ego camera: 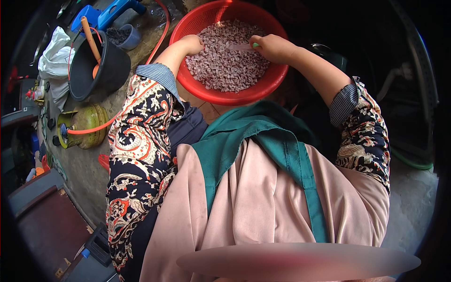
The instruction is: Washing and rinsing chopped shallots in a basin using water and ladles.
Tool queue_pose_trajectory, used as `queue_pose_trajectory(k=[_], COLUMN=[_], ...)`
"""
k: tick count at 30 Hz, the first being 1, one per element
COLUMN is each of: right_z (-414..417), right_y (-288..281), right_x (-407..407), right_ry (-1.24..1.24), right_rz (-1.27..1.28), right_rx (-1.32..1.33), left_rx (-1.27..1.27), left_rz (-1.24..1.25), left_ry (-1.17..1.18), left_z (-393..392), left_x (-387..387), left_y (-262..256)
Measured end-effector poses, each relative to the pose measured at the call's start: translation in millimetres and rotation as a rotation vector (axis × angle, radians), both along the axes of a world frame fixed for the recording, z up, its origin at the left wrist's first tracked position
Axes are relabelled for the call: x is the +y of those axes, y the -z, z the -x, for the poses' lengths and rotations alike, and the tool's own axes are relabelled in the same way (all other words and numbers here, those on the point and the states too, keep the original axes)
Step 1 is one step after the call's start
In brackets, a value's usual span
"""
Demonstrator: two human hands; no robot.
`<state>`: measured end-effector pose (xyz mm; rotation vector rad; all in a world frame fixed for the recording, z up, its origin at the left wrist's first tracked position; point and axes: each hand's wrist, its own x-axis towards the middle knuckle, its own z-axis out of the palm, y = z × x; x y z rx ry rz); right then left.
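A round red plastic colander basin (232,99) is in front of me, with perforated walls. In it lies a wide heap of small, curled, pinkish-purple food pieces (229,72), too small to identify. My right hand (276,47) grips a flat utensil (241,47) with a green handle end; its pale, translucent blade rests over the heap. At the left inner side of the basin is my left hand (190,44), its fingers curled down at the edge of the heap. What those fingertips touch is hidden.
A green gas cylinder (92,125) with an orange hose (155,51) stands at left. Above it are a black bucket (119,68) holding a long-handled tool, a white plastic bag (54,58), a small tub (132,38) of dark material and a blue plastic stool (114,14).
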<state>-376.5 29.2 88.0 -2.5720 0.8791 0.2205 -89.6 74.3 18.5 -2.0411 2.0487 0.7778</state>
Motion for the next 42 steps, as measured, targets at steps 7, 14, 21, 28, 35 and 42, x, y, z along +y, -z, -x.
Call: queue_pose_trajectory(k=[7, 14, 21, 28, 35, 42], right_z=[0.3, 5.5, -1.6, -11.9, -6.1, 0.8], right_y=[10.5, 14.5, 12.0, -7.8, 4.4, 10.8], right_x=[-4.6, -2.0, 22.2, 34.9, 31.5, 20.4], right_ry=[-0.021, -0.049, -0.241, -0.239, -0.303, -0.274], right_rz=[-0.016, -0.039, -0.191, -0.182, -0.247, -0.193], right_rx=[0.064, 0.139, 0.22, 0.138, 0.183, 0.387], left_rx=[-0.011, -0.004, -0.005, 0.008, 0.006, 0.001], left_rz=[-0.034, -0.05, -0.031, -0.038, -0.02, -0.028], left_ry=[-0.003, -0.018, -0.004, -0.017, 0.001, -0.051], left_z=[0.3, -1.6, 0.6, -1.6, 1.9, 2.7], left_x=[-1.7, 1.8, -0.7, -1.0, -1.2, -0.3], left_y=[-1.9, -3.5, -4.4, -2.3, -4.7, -4.9])
